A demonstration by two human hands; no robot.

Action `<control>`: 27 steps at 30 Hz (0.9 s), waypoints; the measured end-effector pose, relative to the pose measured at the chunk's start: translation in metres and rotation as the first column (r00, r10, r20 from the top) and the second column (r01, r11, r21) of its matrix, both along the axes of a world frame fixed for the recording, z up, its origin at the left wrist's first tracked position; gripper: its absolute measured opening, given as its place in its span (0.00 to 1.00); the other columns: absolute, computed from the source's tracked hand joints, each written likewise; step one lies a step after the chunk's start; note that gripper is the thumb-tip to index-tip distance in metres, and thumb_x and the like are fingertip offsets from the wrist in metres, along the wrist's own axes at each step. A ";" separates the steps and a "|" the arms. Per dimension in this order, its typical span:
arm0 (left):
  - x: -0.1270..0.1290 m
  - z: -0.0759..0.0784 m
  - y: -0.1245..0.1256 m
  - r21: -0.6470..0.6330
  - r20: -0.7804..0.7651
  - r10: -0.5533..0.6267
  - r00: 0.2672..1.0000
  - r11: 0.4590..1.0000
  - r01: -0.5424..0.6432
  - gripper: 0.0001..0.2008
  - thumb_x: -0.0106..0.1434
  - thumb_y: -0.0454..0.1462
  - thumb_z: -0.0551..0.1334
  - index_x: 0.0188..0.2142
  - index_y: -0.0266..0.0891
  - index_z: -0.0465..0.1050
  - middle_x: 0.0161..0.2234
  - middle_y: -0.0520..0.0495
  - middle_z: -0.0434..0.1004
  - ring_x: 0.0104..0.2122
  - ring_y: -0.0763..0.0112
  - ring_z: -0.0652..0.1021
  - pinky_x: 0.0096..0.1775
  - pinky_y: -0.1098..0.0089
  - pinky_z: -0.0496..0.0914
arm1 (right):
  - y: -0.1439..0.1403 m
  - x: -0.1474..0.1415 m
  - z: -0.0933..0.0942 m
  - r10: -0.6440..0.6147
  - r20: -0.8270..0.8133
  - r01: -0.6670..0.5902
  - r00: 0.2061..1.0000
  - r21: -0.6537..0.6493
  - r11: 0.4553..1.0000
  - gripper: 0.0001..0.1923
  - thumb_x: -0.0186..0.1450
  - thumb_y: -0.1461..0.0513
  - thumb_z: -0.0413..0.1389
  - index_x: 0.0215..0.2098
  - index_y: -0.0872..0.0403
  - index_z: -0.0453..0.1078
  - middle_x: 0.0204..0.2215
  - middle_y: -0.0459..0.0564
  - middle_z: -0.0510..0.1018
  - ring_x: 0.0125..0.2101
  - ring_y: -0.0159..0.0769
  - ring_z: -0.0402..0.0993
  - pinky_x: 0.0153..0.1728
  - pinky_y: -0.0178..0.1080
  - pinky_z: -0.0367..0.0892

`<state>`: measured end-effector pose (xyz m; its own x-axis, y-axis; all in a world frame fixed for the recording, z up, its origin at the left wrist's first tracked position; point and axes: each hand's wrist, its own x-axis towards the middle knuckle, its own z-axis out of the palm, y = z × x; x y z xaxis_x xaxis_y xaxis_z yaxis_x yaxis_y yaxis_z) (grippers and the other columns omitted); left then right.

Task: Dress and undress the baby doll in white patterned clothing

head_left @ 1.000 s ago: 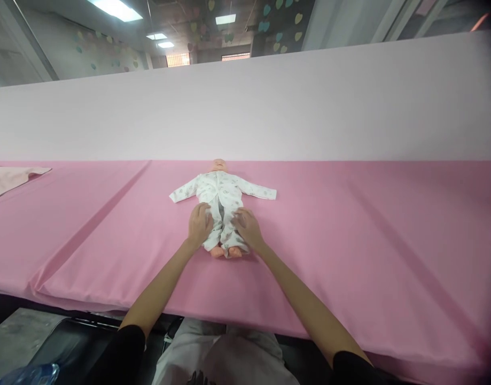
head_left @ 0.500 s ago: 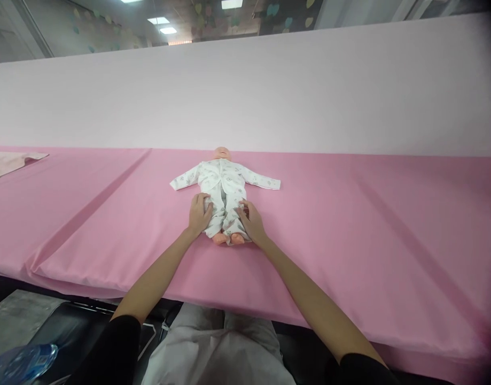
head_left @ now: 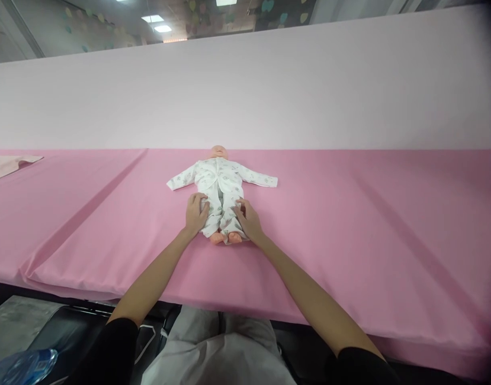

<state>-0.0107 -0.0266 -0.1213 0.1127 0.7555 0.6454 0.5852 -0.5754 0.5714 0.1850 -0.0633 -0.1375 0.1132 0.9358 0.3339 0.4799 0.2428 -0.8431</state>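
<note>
Both my hands rest on the baby doll's legs.
My left hand (head_left: 196, 213) and right hand (head_left: 248, 219) lie loosely curled, gripping nothing, flanking the doll (head_left: 220, 192), which lies at 12 o'clock on the pink sheet (head_left: 349, 224).

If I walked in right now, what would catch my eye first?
A baby doll in white printed pyjamas lies face up in the middle of a long pink cloth. The person's left hand and right hand press against its legs from either side. Behind rises a pale pink wall panel.

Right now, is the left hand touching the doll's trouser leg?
Touching: the head view shows the left hand lying on the doll at its trouser leg, no gap.
</note>
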 end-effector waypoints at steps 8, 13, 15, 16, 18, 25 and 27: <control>0.001 -0.003 0.002 0.023 0.034 -0.007 0.999 1.000 0.007 0.07 0.62 0.34 0.55 0.41 0.40 0.67 0.42 0.46 0.68 0.46 0.66 0.69 0.51 0.64 0.63 | 0.002 0.001 -0.004 -0.003 -0.010 0.004 1.000 0.028 1.000 0.21 0.65 0.49 0.46 0.50 0.51 0.62 0.43 0.52 0.73 0.40 0.42 0.69 0.43 0.45 0.64; -0.002 -0.009 0.009 0.002 0.125 0.049 0.991 0.999 -0.049 0.09 0.63 0.34 0.53 0.41 0.39 0.68 0.42 0.44 0.70 0.45 0.67 0.71 0.48 0.65 0.67 | 0.002 0.002 -0.005 -0.003 -0.024 0.004 1.000 0.030 1.000 0.21 0.65 0.50 0.46 0.51 0.51 0.62 0.42 0.52 0.73 0.40 0.42 0.69 0.44 0.45 0.64; -0.007 -0.011 0.018 -0.024 0.170 0.118 0.978 0.993 -0.116 0.11 0.64 0.34 0.51 0.44 0.38 0.68 0.44 0.43 0.70 0.46 0.66 0.71 0.47 0.66 0.68 | 0.002 0.002 -0.004 -0.002 -0.026 0.003 1.000 0.029 1.000 0.21 0.65 0.50 0.46 0.51 0.51 0.62 0.41 0.52 0.73 0.40 0.42 0.70 0.44 0.45 0.64; -0.009 -0.012 0.023 -0.038 0.168 0.145 0.975 0.989 -0.141 0.13 0.64 0.34 0.52 0.46 0.38 0.68 0.46 0.42 0.70 0.47 0.66 0.71 0.48 0.65 0.68 | 0.002 0.001 -0.004 -0.001 -0.028 0.002 1.000 0.027 1.000 0.21 0.65 0.50 0.46 0.51 0.51 0.62 0.41 0.52 0.73 0.40 0.42 0.70 0.44 0.45 0.64; -0.015 -0.012 0.035 -0.057 0.123 0.161 0.979 0.986 -0.155 0.15 0.63 0.35 0.53 0.49 0.38 0.68 0.49 0.42 0.71 0.50 0.63 0.71 0.51 0.62 0.66 | 0.001 0.001 -0.003 0.000 -0.034 0.001 0.999 0.022 1.000 0.21 0.65 0.50 0.46 0.51 0.52 0.62 0.42 0.52 0.73 0.41 0.42 0.70 0.44 0.45 0.64; -0.026 0.002 0.062 -0.097 -0.006 0.056 0.998 0.994 -0.057 0.13 0.65 0.37 0.51 0.42 0.37 0.72 0.43 0.44 0.76 0.45 0.64 0.74 0.50 0.62 0.67 | -0.003 -0.003 0.003 -0.005 -0.057 0.005 0.998 0.008 1.000 0.21 0.66 0.50 0.45 0.51 0.51 0.62 0.47 0.52 0.72 0.43 0.42 0.68 0.46 0.45 0.62; -0.032 0.007 0.067 -0.131 -0.015 -0.031 0.999 0.991 0.028 0.12 0.64 0.37 0.52 0.42 0.37 0.72 0.43 0.45 0.76 0.44 0.65 0.75 0.50 0.63 0.67 | -0.005 -0.004 0.005 0.001 -0.080 -0.002 0.997 -0.005 1.000 0.20 0.67 0.50 0.44 0.52 0.51 0.62 0.48 0.51 0.71 0.45 0.41 0.68 0.47 0.45 0.61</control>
